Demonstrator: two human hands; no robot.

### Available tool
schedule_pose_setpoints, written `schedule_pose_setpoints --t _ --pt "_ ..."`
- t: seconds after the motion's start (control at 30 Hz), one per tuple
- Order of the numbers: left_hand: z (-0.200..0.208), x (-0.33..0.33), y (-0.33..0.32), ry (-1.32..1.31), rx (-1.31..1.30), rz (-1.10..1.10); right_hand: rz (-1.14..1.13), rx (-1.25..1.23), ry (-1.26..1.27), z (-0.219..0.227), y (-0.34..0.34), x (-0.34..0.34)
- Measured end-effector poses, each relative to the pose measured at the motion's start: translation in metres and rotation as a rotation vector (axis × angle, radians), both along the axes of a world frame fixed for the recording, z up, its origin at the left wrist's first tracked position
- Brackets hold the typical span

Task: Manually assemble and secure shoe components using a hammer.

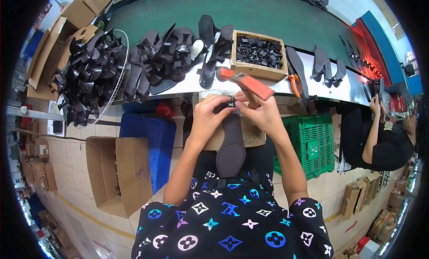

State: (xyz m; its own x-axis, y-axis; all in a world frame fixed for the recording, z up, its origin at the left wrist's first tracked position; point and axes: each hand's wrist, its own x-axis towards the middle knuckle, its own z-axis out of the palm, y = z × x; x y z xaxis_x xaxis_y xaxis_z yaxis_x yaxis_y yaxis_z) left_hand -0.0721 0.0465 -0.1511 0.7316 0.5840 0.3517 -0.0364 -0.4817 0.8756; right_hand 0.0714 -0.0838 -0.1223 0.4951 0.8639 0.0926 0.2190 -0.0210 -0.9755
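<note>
A dark grey shoe sole (230, 154) lies lengthwise in front of my body, its broad toe end toward me. At its far end, my left hand (209, 114) is closed, thumb and fingers pinching a small black heel tip (231, 102). My right hand (264, 115) is closed too, its fingertips meeting the same piece from the right. Also in the right hand is a hammer (250, 85) with an orange-red head and a wooden handle, its head raised above the knuckles. Fingers partly hide the heel under the tip. Below the sole is a tan block (253, 133).
A wooden box (260, 70) of small black heel tips stands on the bench (192, 82), beside heeled soles (161, 58) and orange-handled pliers (294, 84). Left are a full wire basket (126, 58), a blue crate (163, 134) and a carton (134, 174); right, a green crate (313, 143) and a co-worker (389, 145).
</note>
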Motion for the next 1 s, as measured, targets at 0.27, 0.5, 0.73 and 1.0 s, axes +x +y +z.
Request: schedule_pose_setpoints --t 0.27,0.5,0.73,1.0 --pt "-0.002 -0.001 0.006 -0.026 -0.055 -0.065 0.090 0.084 -0.513 0.012 -0.004 -0.001" --pt "-0.001 -0.001 0.018 0.014 -0.226 -0.188 -0.187 -0.066 -0.306 0.029 -0.023 -0.029" --pt "-0.009 0.000 0.026 0.022 -0.389 -0.285 -0.156 0.016 -0.456 0.074 -0.066 -0.065" --pt "-0.009 0.000 0.029 0.037 -0.388 -0.302 -0.266 -0.058 -0.544 0.043 -0.068 -0.073"
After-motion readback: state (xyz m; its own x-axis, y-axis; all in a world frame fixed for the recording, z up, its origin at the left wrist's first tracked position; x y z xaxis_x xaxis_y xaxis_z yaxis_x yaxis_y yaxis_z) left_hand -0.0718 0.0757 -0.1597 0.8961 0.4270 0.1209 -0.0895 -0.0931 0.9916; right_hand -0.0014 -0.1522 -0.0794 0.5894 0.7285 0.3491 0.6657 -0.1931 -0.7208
